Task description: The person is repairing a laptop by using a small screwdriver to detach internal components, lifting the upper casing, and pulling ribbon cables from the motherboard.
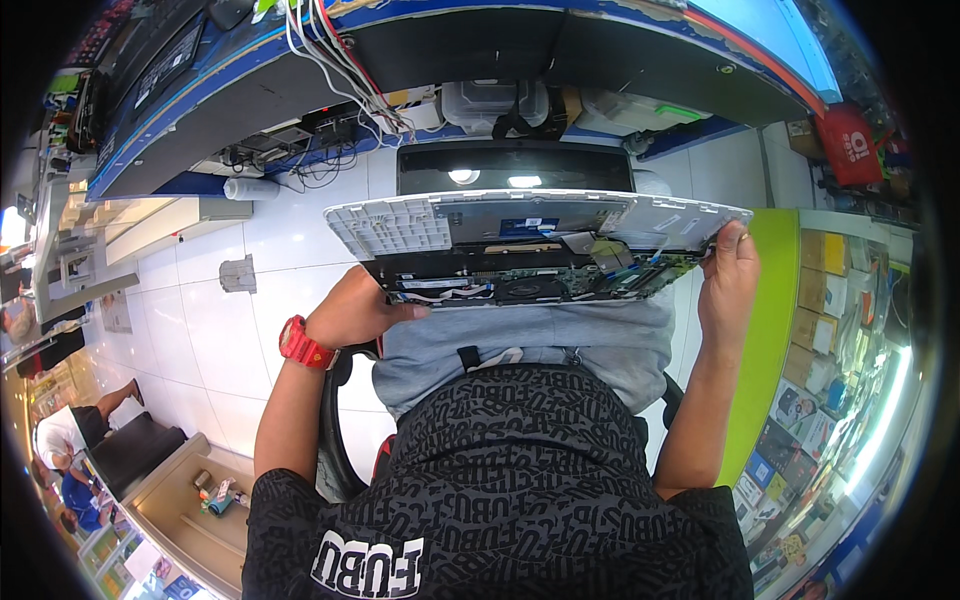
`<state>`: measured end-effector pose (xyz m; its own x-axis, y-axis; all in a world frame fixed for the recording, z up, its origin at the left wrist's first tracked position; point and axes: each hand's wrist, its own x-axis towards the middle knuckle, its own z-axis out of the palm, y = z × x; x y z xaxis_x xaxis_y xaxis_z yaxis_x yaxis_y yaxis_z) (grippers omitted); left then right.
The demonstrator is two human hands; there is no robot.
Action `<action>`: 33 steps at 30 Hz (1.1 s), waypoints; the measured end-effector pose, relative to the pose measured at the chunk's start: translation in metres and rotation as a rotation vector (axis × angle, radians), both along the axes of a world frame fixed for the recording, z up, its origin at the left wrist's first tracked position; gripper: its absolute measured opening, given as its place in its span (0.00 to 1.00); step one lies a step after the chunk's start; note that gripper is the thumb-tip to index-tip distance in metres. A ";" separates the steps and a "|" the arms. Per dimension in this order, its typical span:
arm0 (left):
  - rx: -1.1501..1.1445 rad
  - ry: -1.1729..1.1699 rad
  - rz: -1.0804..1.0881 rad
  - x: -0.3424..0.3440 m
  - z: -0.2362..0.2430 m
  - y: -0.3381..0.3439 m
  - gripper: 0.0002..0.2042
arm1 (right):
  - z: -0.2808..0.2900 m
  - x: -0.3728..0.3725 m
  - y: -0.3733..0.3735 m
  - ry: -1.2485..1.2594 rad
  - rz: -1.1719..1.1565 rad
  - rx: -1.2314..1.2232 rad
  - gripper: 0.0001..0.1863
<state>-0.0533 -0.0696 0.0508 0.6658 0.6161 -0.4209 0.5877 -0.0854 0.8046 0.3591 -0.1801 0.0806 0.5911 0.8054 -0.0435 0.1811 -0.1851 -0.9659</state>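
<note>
An opened-up laptop (pixel 545 290) rests across my lap, its circuit board, round fan and cables showing. Above these parts, its silver-white cover panel (pixel 400 222) is tilted up, ribbed inner side toward me. A dark glossy laptop screen (pixel 515 168) shows behind the panel, with light reflections on it. My left hand (pixel 355 312) is closed on the near left corner of the laptop, thumb along the edge and other fingers hidden beneath. My right hand (pixel 730 268) grips the right end of the cover panel. Flat ribbon cables (pixel 607 252) show between panel and board.
A blue-edged workbench (pixel 450 50) spans the front, with hanging white and red cables (pixel 330 60). Below it are a clear plastic box (pixel 495 105) and tangled wires. A display case (pixel 830 300) with boxes stands at the right. A person (pixel 75 430) sits at far left near an open drawer (pixel 200 500).
</note>
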 end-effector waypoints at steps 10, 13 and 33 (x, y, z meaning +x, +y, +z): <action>0.087 -0.035 -0.007 -0.004 -0.006 -0.002 0.26 | -0.002 0.002 0.000 -0.039 -0.036 -0.037 0.25; -0.016 0.029 -0.013 -0.005 -0.003 -0.001 0.29 | -0.002 -0.001 0.001 -0.041 -0.035 -0.030 0.25; 0.088 -0.065 -0.042 -0.009 -0.012 0.000 0.25 | -0.010 0.007 0.001 0.036 -0.041 -0.001 0.25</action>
